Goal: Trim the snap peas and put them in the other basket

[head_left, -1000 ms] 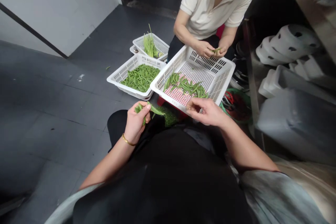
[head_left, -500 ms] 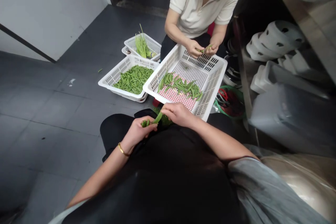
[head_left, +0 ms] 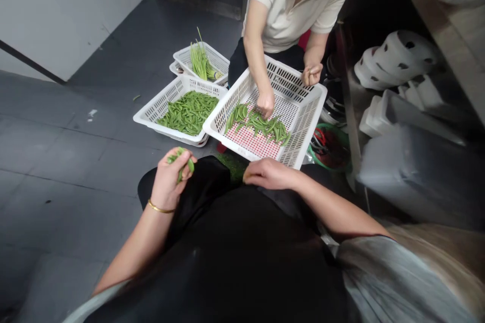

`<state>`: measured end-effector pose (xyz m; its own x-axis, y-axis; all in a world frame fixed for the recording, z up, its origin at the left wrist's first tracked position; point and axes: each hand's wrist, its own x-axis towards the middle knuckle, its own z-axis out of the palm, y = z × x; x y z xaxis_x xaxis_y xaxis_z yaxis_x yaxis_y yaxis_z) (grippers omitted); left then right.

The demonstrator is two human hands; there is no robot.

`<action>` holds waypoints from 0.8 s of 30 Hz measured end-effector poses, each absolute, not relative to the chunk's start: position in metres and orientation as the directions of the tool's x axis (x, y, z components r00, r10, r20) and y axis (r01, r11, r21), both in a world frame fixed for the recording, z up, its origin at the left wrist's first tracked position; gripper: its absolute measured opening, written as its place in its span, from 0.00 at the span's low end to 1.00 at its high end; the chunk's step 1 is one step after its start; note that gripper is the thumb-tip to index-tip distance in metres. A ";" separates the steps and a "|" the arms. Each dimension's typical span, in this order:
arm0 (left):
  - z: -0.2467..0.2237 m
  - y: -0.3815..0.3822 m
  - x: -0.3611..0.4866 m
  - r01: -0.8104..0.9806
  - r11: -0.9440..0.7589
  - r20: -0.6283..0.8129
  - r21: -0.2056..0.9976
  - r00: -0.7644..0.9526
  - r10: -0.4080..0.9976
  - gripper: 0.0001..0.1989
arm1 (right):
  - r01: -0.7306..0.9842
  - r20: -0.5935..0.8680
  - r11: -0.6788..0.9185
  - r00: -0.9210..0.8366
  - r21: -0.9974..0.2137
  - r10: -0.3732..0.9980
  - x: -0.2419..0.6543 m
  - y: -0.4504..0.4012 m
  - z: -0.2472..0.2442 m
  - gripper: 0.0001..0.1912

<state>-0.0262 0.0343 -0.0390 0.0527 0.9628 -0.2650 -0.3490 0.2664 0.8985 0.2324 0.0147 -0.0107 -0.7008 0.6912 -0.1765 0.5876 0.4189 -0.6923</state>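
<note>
Head view | left hand (head_left: pixel 166 176): grip is holding green pods (head_left: pixel 181 159) | right hand (head_left: pixel 271 174): fingers are curling, I'm not telling if around anything | pile (head_left: pixel 189 112) is filling low basket (head_left: pixel 151 124); fewer pods (head_left: pixel 278 131) are lying in big basket (head_left: pixel 242 153), so some seem left; other person's hand (head_left: pixel 266 103) is reaching there | big basket's edge is sitting just past right hand; floor (head_left: pixel 91 161) is spreading wide at left

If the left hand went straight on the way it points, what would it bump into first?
Probably the white basket heaped with green pods, at its near rim, though depth is unclear and the left hand might pass above it.
</note>
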 end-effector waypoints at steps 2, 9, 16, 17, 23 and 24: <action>-0.044 0.041 -0.033 -0.450 0.318 -0.288 0.835 0.136 0.948 0.11 | 0.642 -0.407 0.338 -0.728 -0.689 0.552 0.247 0.031 -0.012 0.18; -0.053 0.035 -0.009 -0.464 0.535 -0.312 0.706 0.475 0.823 0.19 | 0.996 -0.416 -0.017 -0.021 -0.088 0.909 0.269 0.146 -0.075 0.18; -0.048 0.037 -0.013 -0.398 0.526 -0.297 0.752 0.508 0.809 0.18 | 0.987 -0.468 -0.114 0.046 -0.117 0.883 0.276 0.172 -0.109 0.17; -0.046 0.038 -0.014 -0.383 0.543 -0.315 0.747 0.515 0.797 0.18 | 0.982 -0.463 -0.121 0.041 -0.146 0.886 0.280 0.168 -0.102 0.15; -0.038 0.033 0.003 -0.063 0.504 -0.437 0.861 0.414 0.798 0.13 | 0.699 -0.486 -0.146 -0.316 -0.700 0.815 0.268 0.100 -0.045 0.16; -0.038 0.031 0.008 -0.006 0.463 -0.427 0.886 0.378 0.822 0.14 | 0.533 -0.464 -0.205 -0.413 -0.821 0.784 0.257 0.085 -0.037 0.17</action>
